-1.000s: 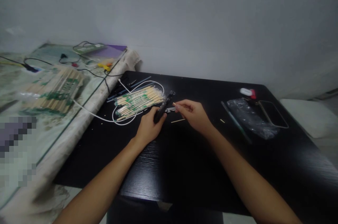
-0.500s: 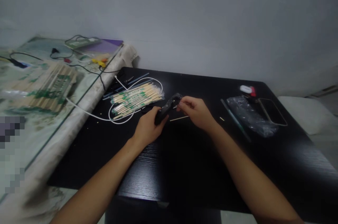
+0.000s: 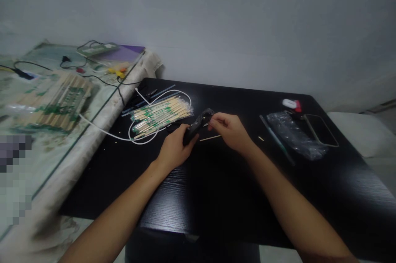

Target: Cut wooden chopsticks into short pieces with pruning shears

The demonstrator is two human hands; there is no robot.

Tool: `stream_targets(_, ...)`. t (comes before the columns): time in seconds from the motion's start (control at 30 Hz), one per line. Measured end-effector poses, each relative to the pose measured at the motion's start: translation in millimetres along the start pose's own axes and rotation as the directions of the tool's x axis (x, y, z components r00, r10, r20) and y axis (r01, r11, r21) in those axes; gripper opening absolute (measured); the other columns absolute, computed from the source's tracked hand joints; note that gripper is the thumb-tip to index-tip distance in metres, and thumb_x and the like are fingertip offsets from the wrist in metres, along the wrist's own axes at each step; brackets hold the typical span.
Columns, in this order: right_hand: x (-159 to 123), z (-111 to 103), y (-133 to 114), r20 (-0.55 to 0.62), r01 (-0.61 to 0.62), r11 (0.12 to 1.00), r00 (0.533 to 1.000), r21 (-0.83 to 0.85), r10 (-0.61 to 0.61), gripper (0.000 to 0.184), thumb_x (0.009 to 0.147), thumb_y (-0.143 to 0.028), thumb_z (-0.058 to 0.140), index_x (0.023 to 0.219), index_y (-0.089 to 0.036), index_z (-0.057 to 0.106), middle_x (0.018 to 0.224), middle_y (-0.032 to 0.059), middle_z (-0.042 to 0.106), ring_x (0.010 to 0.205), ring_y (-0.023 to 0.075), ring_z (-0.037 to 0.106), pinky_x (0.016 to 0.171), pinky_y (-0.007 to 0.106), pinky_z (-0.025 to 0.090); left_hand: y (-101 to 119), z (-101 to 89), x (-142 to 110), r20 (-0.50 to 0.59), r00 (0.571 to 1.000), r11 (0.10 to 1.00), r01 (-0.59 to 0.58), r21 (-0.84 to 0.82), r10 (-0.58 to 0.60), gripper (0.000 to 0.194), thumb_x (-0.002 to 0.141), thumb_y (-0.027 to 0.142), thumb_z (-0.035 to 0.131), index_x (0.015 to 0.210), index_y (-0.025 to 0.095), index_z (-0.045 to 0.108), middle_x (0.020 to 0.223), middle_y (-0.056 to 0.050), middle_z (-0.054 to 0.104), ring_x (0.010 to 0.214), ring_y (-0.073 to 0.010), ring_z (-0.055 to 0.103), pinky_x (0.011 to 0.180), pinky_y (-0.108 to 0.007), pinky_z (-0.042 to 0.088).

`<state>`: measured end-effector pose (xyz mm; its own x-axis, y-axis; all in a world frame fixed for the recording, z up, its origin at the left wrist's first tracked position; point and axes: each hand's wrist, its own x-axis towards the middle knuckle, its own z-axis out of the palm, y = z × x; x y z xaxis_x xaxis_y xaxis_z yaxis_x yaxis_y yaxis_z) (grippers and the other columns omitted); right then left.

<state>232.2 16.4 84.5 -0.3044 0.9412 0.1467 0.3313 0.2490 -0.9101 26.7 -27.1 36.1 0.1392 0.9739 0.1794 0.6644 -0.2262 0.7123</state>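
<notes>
The black tool (image 3: 194, 130) is located at the centre of the frame, over the desk (image 3: 222, 197). Its long axis runs diagonally, with the far end pointing to the upper right. The left hand (image 3: 173, 143) grips the lower end, its fingers closed around the body. The right hand (image 3: 230, 129) is at the far end, fingers drawn together; whether they hold anything cannot be told.

Below the tool, a thin, pale stick (image 3: 209, 138) lies nearly level, its right end rising slightly towards the right hand. The desk surface is black, glossy and finely grained. Left of the tool: chopsticks (image 3: 162, 115) in clear, green-printed wrappers, with a looped white cable (image 3: 145, 143). Right of frame: crumpled, clear plastic (image 3: 293, 135) beside a flat, round-cornered phone (image 3: 321, 130).
</notes>
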Motion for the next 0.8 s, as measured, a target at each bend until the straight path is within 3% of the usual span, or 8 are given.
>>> stream_targets(0.37, 0.2, -0.7, 1.9, 0.020, 0.003, 1.000, 1.000, 0.010, -0.003, 0.026, 0.092, -0.034, 0.062, 0.072, -0.018, 0.069, 0.068, 0.0021, 0.067, 0.060, 0.0128, 0.053, 0.059, 0.026, 0.040, -0.6, 3.3, -0.3, 0.018, 1.000, 1.000, 0.003, -0.001, -0.003, 0.029, 0.098, 0.047, 0.054, 0.112, 0.022, 0.060, 0.097, -0.007, 0.073, 0.083, -0.0244, 0.069, 0.076, -0.034, 0.048)
stream_targets(0.8, 0.4, 1.4, 2.4, 0.013, -0.012, 1.000, 1.000, -0.002, 0.012, 0.030, 0.091, -0.035, 0.062, 0.067, -0.019, 0.066, 0.062, 0.0010, 0.061, 0.057, 0.0123, 0.049, 0.055, 0.026, 0.036, -2.5, 5.9, 0.2, 0.011, 1.000, 1.000, 0.017, 0.006, -0.017, 0.022, 0.098, 0.045, 0.054, 0.103, 0.023, 0.058, 0.083, -0.003, 0.068, 0.072, -0.0215, 0.066, 0.068, -0.029, 0.044)
